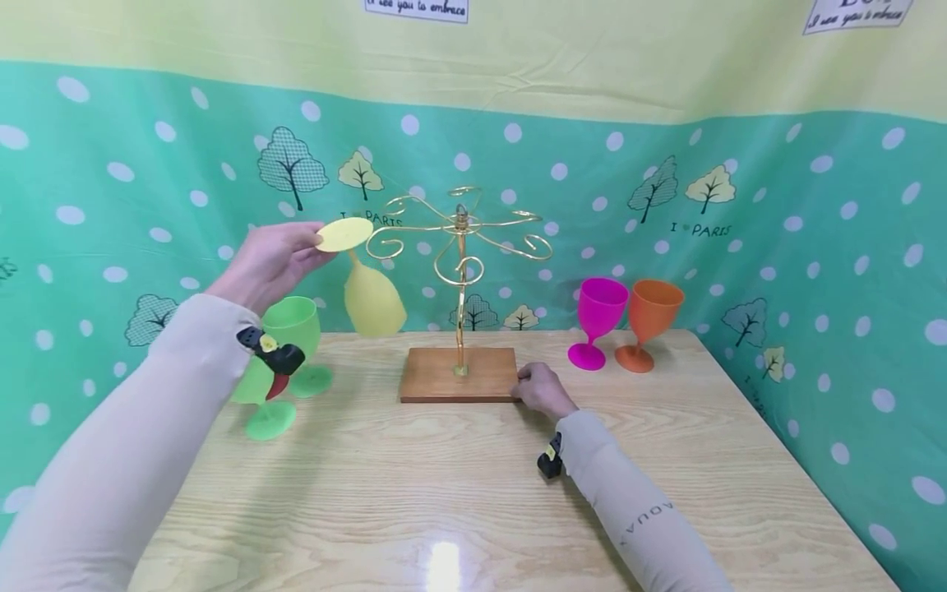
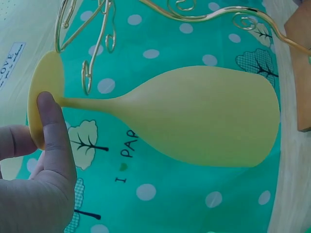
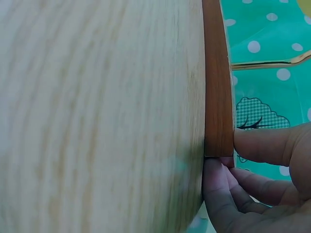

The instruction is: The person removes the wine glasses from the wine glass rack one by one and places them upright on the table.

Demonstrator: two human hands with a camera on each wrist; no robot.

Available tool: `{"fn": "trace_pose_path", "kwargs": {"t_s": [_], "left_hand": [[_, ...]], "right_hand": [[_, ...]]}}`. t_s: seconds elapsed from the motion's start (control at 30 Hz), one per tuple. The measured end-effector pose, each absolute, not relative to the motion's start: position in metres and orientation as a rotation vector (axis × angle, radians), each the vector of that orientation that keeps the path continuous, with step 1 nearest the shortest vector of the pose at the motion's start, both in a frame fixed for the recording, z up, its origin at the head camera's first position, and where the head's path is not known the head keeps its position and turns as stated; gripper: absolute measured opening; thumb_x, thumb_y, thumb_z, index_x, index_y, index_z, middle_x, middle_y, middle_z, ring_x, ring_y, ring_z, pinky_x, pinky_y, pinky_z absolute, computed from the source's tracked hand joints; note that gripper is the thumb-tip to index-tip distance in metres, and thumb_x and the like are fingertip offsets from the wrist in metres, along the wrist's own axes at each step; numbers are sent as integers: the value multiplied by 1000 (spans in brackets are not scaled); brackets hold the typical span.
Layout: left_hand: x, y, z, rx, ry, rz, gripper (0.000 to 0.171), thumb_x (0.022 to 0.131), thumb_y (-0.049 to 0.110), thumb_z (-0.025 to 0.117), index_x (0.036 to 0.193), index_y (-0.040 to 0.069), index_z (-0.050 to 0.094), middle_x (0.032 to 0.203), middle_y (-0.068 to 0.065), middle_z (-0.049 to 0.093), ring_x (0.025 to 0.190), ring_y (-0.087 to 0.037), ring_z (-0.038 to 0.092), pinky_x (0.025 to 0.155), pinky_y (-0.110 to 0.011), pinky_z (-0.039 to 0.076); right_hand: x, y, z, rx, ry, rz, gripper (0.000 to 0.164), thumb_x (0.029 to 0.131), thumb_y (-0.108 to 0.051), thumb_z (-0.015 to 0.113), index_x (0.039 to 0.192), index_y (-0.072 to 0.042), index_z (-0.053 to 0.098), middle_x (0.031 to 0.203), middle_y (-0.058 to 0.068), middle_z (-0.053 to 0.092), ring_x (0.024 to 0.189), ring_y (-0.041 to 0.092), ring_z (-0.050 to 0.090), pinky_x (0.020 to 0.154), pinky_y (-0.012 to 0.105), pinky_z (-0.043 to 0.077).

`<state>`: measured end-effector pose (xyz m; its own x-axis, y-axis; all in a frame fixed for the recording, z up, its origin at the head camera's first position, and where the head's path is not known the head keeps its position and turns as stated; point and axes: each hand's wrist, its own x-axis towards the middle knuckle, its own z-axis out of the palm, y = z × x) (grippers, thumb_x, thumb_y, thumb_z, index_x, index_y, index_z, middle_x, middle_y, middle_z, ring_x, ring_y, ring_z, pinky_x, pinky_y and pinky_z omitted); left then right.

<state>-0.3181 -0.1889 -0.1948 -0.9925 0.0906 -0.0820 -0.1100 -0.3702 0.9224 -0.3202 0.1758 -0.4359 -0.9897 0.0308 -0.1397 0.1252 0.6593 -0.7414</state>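
My left hand [image 1: 277, 259] pinches the foot of a yellow goblet [image 1: 375, 300], which hangs upside down and tilted, left of a gold wine glass rack [image 1: 462, 247]. In the left wrist view, thumb and fingers grip the rim of the foot of the yellow goblet [image 2: 204, 116], close to the rack's curled hooks [image 2: 86, 77]. My right hand [image 1: 543, 390] holds the right end of the rack's wooden base [image 1: 436, 378]. The right wrist view has the thumb on top of the base [image 3: 218, 87] and fingertips against its end.
Two green goblets [image 1: 311, 378] [image 1: 270, 421] stand at the left, partly behind my left arm, with a bit of a red thing [image 1: 277, 386] beside them. At the back right are a magenta goblet [image 1: 601, 308] and an orange goblet [image 1: 654, 311]. A patterned cloth [image 1: 518, 148] hangs behind the table.
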Motion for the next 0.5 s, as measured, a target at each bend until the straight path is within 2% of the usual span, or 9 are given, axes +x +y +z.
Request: {"fn": "trace_pose_path", "kwargs": {"t_s": [0.2, 0.37, 0.5], "left_hand": [[-301, -203, -207, -4, 1752, 2468, 61, 88, -9, 56, 144, 0, 33, 135, -11, 43, 116, -19, 53, 95, -26, 46], [-289, -207, -223, 9, 1748, 2466, 45, 90, -6, 57, 133, 1, 46, 131, -10, 47, 105, -18, 62, 94, -27, 47], [-279, -203, -239, 6, 1718, 2470, 38, 92, -3, 57, 128, 2, 49, 130, -7, 46, 102, -17, 63, 93, -27, 49]], "right_hand": [[-319, 175, -434, 144, 2697, -1299, 42, 88, -11, 66, 126, 1, 54, 109, 14, 59, 82, 23, 57, 66, 31, 49], [-311, 174, -429, 120, 2719, -1359, 42, 90, -18, 63, 128, 0, 53, 119, 15, 58, 96, 26, 57, 80, 38, 50], [-302, 173, -422, 21, 2757, -1414, 40, 91, -21, 62, 125, -1, 56, 113, 11, 61, 98, 25, 59, 85, 40, 50]]}}
